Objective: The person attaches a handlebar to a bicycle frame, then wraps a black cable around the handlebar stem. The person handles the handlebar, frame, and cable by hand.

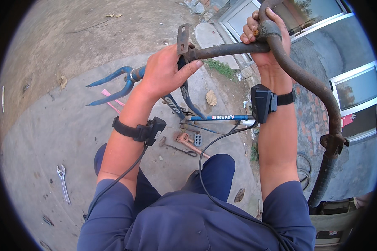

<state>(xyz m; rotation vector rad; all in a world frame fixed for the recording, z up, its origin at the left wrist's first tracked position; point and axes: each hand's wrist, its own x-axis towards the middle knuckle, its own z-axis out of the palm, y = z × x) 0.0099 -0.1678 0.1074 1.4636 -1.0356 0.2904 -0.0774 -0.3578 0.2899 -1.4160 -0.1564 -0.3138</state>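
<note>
My left hand [165,69] is closed around the head of a blue bicycle frame [222,118], its thumb lying just below the stem. The fork [123,90] points out to the left. A rusty slotted metal plate [183,39] stands up beside that hand. From there a dark rusty stem [228,50] runs right to a curved, rusty handlebar [312,88]. My right hand [278,46] is wrapped around the handlebar clamp at the stem's end, fingers over its far side. One handlebar grip [322,180] hangs down at the right. Part of the frame is hidden behind my left hand.
An adjustable wrench [63,184] lies on the concrete at the left. Between my knees and the frame are a hammer [176,147], a reddish pipe wrench [192,146] and a pedal [198,139]. A brick wall [310,113] with windows rises at the right.
</note>
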